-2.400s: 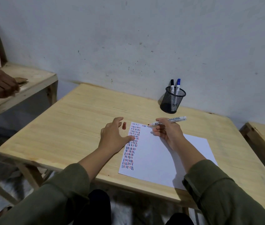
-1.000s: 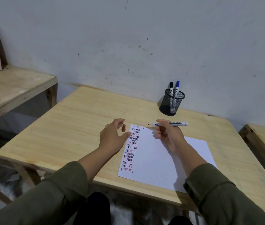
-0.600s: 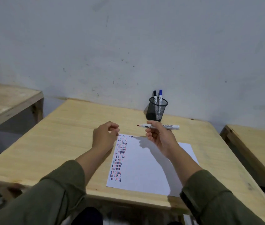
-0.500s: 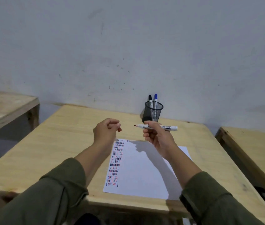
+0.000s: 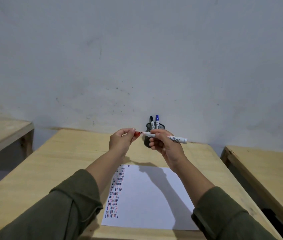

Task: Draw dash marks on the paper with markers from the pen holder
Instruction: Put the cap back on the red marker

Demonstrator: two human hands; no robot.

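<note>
Head view: left hand [image 5: 120,141] pinching the red cap [image 5: 137,133], right hand [image 5: 165,144] gripping the red marker [image 5: 165,136]; capping wants both lined up straight, pushed until seated.

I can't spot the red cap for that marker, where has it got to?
In the head view the red cap is pinched in the left hand, raised above the table, right at the tip of the marker held by the right hand, in front of the pen holder.

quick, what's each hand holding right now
Left hand: closed on the red cap, pinched at the fingertips.
Right hand: closed around the uncapped marker.
</note>
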